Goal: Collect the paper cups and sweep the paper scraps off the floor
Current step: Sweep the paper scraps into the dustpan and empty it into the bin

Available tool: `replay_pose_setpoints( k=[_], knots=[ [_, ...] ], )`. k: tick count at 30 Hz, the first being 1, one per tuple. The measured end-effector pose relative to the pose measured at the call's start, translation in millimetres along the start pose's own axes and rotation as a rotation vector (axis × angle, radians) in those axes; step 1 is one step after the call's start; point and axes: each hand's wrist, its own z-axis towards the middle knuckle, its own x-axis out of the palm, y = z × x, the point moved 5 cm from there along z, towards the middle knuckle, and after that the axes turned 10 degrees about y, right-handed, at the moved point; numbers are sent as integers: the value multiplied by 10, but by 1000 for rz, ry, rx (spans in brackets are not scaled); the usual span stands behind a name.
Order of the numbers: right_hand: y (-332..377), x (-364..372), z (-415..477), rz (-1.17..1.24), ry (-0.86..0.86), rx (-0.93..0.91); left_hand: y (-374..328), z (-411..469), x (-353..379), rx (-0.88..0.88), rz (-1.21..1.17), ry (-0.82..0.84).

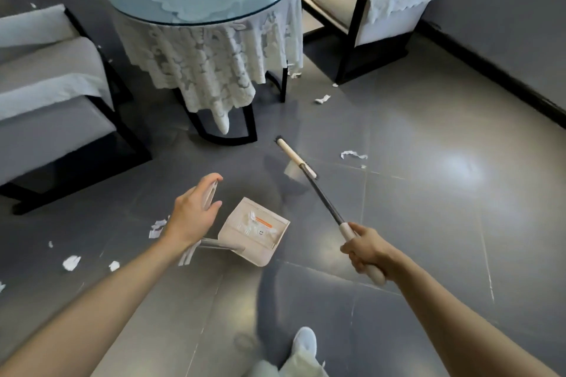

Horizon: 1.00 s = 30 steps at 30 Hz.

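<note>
Gripping broom (321, 196) end in my right hand (364, 249), dustpan handle (223, 246) in my left hand (193, 214). Scraps (353, 155) (featherlight) scatter; sweep gently.

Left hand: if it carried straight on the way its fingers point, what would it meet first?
The left hand, gripping the dustpan handle, points toward the round table. Likely first contact: the hanging tip of the lace tablecloth or the black table base, though depth is unclear.
</note>
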Motion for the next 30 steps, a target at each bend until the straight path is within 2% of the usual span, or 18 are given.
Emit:
replay_pose_setpoints(
  k=[4,15,24,30],
  knots=[
    [261,-682,212,2,-38,17,-326,739,224,0,-42,44],
    [982,-2221,1169,193,-169,71,-1117,2801,830,121,-30,225],
    [1238,-3162,1599,205,-193,126,-1676,3791,1323,183,32,330],
    [1238,-3539,1838,205,-169,188,-1856,4253,1495,218,79,395]
  ],
)
